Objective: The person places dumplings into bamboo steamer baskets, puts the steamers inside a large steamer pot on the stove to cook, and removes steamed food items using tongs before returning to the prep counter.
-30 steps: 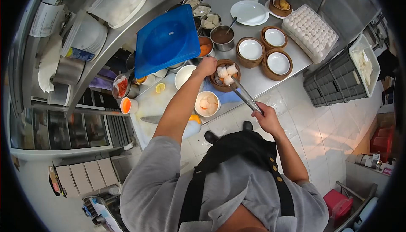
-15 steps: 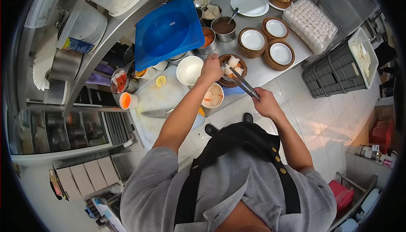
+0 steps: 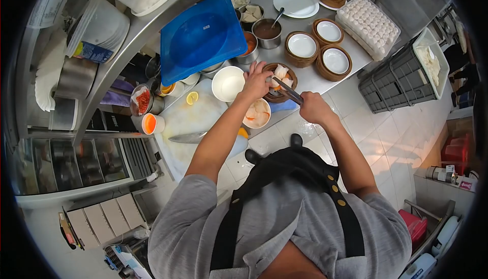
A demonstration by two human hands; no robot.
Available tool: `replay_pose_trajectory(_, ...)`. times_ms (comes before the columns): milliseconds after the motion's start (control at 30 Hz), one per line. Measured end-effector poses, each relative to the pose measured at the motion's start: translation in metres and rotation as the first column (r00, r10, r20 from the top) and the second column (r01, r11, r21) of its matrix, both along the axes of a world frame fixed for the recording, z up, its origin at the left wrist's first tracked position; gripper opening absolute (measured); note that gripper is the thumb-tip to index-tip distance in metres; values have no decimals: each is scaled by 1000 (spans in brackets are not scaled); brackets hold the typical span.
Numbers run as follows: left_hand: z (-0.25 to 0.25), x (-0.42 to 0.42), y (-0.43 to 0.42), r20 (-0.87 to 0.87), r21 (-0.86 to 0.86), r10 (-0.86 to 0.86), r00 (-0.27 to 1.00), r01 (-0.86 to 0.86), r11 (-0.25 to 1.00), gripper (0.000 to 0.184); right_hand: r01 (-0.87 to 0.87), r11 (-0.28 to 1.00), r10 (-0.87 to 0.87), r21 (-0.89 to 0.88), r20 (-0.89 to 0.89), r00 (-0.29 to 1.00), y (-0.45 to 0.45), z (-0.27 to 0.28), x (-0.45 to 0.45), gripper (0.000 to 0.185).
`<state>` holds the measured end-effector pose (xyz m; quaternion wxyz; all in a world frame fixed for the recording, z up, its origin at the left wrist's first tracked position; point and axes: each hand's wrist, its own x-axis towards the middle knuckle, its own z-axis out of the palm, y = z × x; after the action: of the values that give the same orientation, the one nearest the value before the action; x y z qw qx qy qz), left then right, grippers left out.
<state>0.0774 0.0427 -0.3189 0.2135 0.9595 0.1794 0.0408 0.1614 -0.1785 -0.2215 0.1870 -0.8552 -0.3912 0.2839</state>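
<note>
My right hand is closed round metal tongs, whose tips reach into a round bamboo steamer holding pale dumplings. At the steamer's left edge is my left hand, its fingers bent and partly spread near the tongs' tips; I see nothing held in it. Left of that hand stands a white bowl with its inside bare. Just below the steamer, another white bowl holds pale and orange pieces.
A blue lid lies at the upper left. Right of it are a pot of brown sauce and steamers with white dishes. A knife rests on the cutting board. A grey crate stands right.
The tongs have turned flatter over the steamer, and my right hand has moved up slightly. My left hand's fingers have moved from the steamer's rim toward the tongs' tips and spread somewhat.
</note>
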Motion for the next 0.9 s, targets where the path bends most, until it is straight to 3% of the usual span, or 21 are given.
replay_pose_trajectory(233,9,3,-5,67,-23,-25,997,26,999,42,-4,999,4,-39,-12,1000,-3,14,3,27)
replay_pose_trajectory(400,0,4,-3,73,51,-31,997,27,998,44,-50,997,52,-65,22,998,13,10,12,29)
replay_pose_trajectory(500,4,4,0,28,29,-44,999,43,999,43,58,990,-76,-132,-136,988,20,36,7,27)
replay_pose_trajectory(700,4,4,7,4,-45,-64,998,64,997,44,101,984,-101,144,-8,995,4,-16,-6,20)
replay_pose_trajectory(900,2,6,13,-6,-100,-22,1000,22,995,44,221,937,-214,270,-56,975,-2,-36,-29,18)
